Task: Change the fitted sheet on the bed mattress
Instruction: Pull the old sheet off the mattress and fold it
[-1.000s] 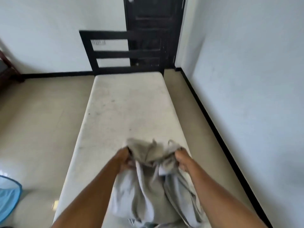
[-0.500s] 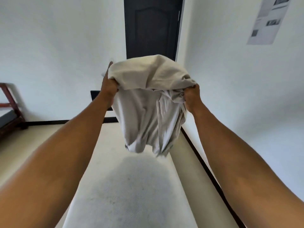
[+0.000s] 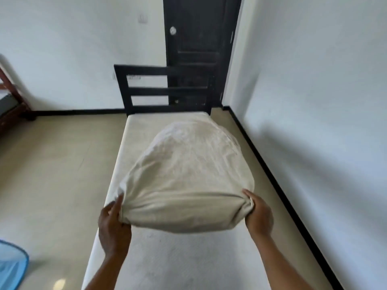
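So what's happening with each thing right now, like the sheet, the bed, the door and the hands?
sheet: puffed up with air, billowing over the mattress, not yet fitted.
mattress: bare, no sheet tucked on.
left hand: gripping the sheet's near left edge.
right hand: gripping the sheet's near right edge.
door: closed.
headboard: upright at the far end.

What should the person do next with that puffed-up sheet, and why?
Probably lower both hands and let the sheet settle flat. It is ballooned in the air over the bare mattress, gripped at its near edge by the left hand and right hand, and its far end falls short of the headboard, so no corner is tucked yet.
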{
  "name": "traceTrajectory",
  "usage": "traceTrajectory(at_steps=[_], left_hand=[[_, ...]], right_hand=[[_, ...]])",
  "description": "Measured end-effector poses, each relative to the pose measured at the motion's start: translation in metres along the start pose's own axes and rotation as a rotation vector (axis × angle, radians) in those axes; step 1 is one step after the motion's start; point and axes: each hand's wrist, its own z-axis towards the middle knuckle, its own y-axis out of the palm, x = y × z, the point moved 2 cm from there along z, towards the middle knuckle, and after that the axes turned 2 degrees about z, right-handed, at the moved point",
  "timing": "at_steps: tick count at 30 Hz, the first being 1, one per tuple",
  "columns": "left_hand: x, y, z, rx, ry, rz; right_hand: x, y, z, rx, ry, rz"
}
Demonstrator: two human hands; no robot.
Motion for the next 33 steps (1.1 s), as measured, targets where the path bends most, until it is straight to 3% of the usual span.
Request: traceTrajectory(at_steps=[3, 6, 9, 13, 17, 19, 22, 24, 26, 28, 31, 33], left_hand=[[-0.101, 0.015, -0.062, -0.108, 0.063, 0.321], [-0.183, 0.024, -0.12, -0.279, 0.022, 0.453], [-0.246, 0.028, -0.177, -0.483, 0.037, 0.62], [-0.287, 0.014, -0.225, -0.671, 0.059, 0.796], [-0.279, -0.014, -0.248, -0.909, -0.191, 0.996], [-0.286, -0.027, -0.267, -1.163, -0.274, 1.129], [-0.311, -0.037, -0.299, -1.676, -0.412, 1.311], [-0.327, -0.035, -0.305, -1.855, -0.484, 1.295], [-0.301, -0.028, -0.292, -1.892, -0.572, 1.193], [-0.293, -0.012, -0.276, -1.814, -0.609, 1.059], [-0.3, 0.024, -0.238, -1.358, -0.378, 0.84], [-0.306, 0.054, -0.211, -1.136, -0.345, 0.737]], right_hand=[[0.08, 0.05, -0.069, -0.088, 0.029, -0.168], [0.151, 0.083, -0.138, -0.218, 0.043, -0.337], [0.215, 0.098, -0.206, -0.322, 0.083, -0.463], [0.249, 0.086, -0.262, -0.487, 0.042, -0.63], [0.252, 0.059, -0.288, -0.904, 0.251, -0.949], [0.257, 0.044, -0.313, -1.116, 0.365, -1.023], [0.263, 0.034, -0.347, -1.505, 0.478, -1.091], [0.263, 0.037, -0.353, -1.693, 0.551, -1.092], [0.261, 0.051, -0.345, -1.751, 0.608, -0.984], [0.26, 0.069, -0.326, -1.614, 0.603, -0.837], [0.258, 0.095, -0.277, -1.207, 0.565, -0.611], [0.258, 0.115, -0.236, -0.971, 0.513, -0.508]])
